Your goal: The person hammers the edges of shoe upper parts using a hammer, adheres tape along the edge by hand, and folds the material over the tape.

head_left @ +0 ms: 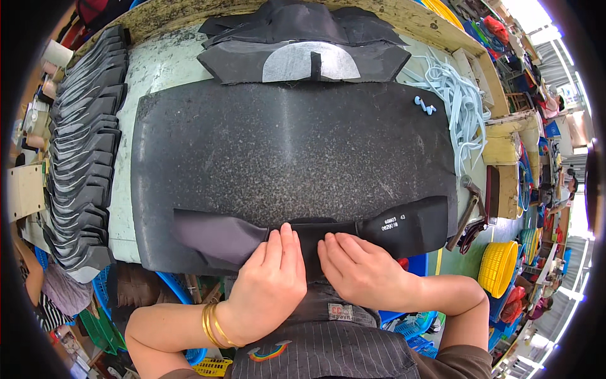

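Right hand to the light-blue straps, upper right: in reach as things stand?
Probably: the flat dark mat leaves the way to the straps free, though the right hand would first have to let go of the black piece.

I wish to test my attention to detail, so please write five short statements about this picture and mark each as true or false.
1. The left hand and the right hand both touch the same dark piece. True.
2. Gold bangles are worn on the right arm. False: the bangles circle the wrist of the left hand.
3. The light-blue strips lie toward the right of the bench. True.
4. A row of overlapping dark parts lies to the right of the mat. False: the row is left of the mat.
5. The nearest stacked baskets at the right are yellow. True.
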A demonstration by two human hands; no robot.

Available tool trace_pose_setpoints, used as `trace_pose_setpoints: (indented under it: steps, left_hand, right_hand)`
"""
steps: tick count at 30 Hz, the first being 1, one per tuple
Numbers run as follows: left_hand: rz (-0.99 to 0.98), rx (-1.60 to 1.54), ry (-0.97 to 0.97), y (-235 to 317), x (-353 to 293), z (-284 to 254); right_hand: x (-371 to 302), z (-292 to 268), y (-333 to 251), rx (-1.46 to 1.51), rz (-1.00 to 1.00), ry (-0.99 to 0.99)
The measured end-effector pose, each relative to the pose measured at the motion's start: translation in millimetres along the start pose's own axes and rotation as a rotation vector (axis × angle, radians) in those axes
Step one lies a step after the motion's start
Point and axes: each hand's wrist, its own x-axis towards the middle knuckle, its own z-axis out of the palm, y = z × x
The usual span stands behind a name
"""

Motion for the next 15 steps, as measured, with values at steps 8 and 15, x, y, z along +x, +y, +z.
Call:
trace_pose_setpoints:
  steps: [8, 15]
  left_hand:
    - [0.001, -0.933, -0.088, -40, 0, 9]
    - [0.050, -0.943, -0.093, -41, 0, 18]
  right_hand:
    - [-8, 16, 9, 0.443, 0.143, 0.114]
    - [-9, 9, 6, 0.453, 0.077, 0.052]
